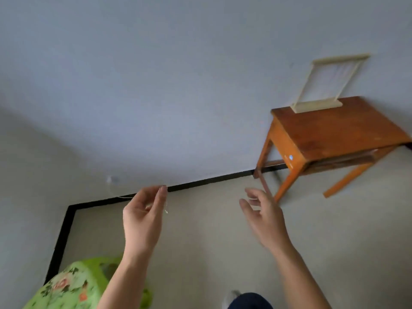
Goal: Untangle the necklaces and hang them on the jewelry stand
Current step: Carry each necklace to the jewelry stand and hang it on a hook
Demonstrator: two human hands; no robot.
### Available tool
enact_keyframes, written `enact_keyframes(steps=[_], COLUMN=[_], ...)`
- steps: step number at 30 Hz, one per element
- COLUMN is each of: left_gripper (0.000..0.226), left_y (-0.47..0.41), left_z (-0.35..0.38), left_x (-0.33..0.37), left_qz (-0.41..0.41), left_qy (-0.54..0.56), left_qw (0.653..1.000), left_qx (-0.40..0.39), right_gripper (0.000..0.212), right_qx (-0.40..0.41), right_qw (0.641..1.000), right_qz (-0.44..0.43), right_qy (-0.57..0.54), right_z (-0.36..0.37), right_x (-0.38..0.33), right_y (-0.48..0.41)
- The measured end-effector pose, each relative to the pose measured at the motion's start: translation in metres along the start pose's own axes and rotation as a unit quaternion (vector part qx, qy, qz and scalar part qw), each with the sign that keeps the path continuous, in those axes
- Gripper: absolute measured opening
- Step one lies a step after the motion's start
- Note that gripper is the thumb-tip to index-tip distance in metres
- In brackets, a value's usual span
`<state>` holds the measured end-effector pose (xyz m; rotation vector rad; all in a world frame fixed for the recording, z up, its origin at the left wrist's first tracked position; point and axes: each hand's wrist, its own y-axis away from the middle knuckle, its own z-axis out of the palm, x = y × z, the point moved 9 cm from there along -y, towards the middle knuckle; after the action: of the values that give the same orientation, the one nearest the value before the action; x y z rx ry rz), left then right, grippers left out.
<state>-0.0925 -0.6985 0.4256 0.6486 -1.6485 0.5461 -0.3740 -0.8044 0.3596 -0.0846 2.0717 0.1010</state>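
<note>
My left hand (142,217) is raised in front of me, thumb and forefinger pinched on a very thin pale necklace chain (166,207) whose short end dangles below the fingertips. My right hand (264,216) is beside it, apart, fingers spread and empty, blurred. The jewelry stand (321,82), a pale wooden frame with a top bar, stands at the back of a small brown wooden table (338,132) at the upper right, against the wall. Several thin strands seem to hang inside the frame; too faint to be sure.
A green plastic stool with a flower print (73,286) is at the lower left. The pale floor meets the grey wall along a black skirting strip (200,181). A dark trouser leg and a shoe (247,301) show at the bottom edge.
</note>
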Motion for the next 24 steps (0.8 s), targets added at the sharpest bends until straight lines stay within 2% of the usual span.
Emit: enact_keyframes(steps=[5, 8, 13, 16, 19, 22, 24], left_gripper=[0.008, 0.008, 0.008, 0.008, 0.01, 0.011, 0.009], left_y=[-0.012, -0.015, -0.039, -0.055, -0.073, -0.096, -0.112], left_z=[0.15, 0.224, 0.341, 0.417, 0.497, 0.576, 0.627], left_x=[0.022, 0.051, 0.059, 0.042, 0.035, 0.053, 0.078], left_qz=[0.006, 0.025, 0.042, 0.033, 0.026, 0.026, 0.055], left_qy=[-0.033, -0.035, -0.032, -0.034, -0.039, -0.03, -0.031], left_qw=[0.994, 0.987, 0.975, 0.969, 0.96, 0.954, 0.951], left_qx=[-0.105, -0.157, -0.214, -0.243, -0.275, -0.296, -0.304], right_gripper=[0.025, 0.019, 0.023, 0.019, 0.025, 0.026, 0.026], right_qx=[0.025, 0.064, 0.12, 0.118, 0.098, 0.085, 0.092], right_qw=[0.998, 0.994, 0.984, 0.978, 0.973, 0.972, 0.973], right_qz=[0.053, 0.083, 0.119, 0.164, 0.202, 0.212, 0.205], right_qy=[0.002, -0.033, -0.058, -0.059, -0.058, -0.049, -0.046], right_z=[-0.086, -0.143, -0.207, -0.229, -0.258, -0.304, -0.34], right_x=[0.046, 0.061, 0.11, 0.156, 0.185, 0.192, 0.192], right_y=[-0.051, -0.075, -0.129, -0.17, -0.223, -0.28, -0.316])
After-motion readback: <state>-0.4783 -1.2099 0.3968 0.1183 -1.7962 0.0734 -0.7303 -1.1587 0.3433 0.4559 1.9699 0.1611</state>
